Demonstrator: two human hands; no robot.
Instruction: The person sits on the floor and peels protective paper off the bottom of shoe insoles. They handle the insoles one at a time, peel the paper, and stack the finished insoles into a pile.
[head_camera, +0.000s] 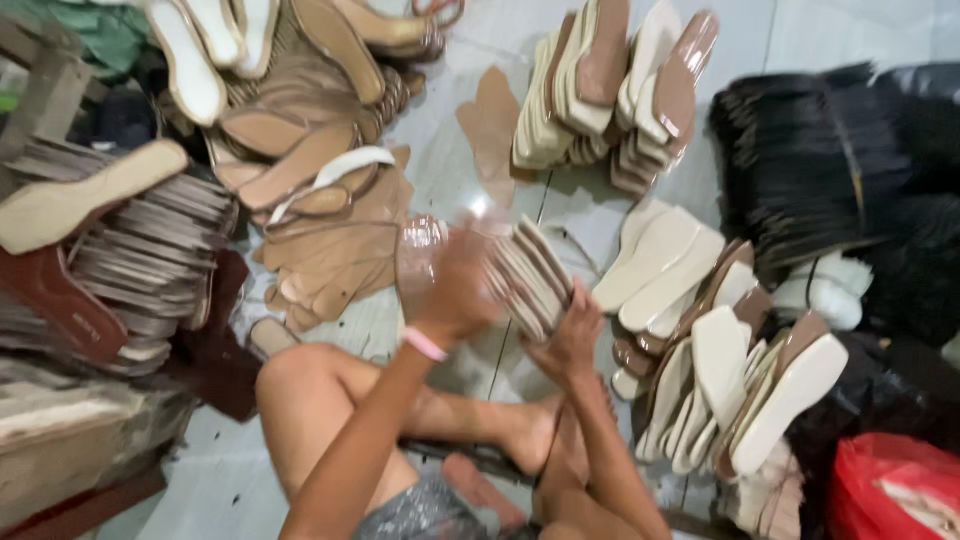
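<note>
Head view: both hands are gripping a fanned stack of insoles (528, 275) above the crossed legs — left hand (455, 290) closed on its near edge, right hand (572, 335) cupping underneath, keeping the stack squared between sole piles (740, 380).

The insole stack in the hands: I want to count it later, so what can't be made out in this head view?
- Insole stack: motion blur merges the edges; no count possible.
- Left hand: blurred, fingers indistinct.
- Right hand: palm side hidden under the stack.
- Red bag: cut off by the frame corner.
</note>
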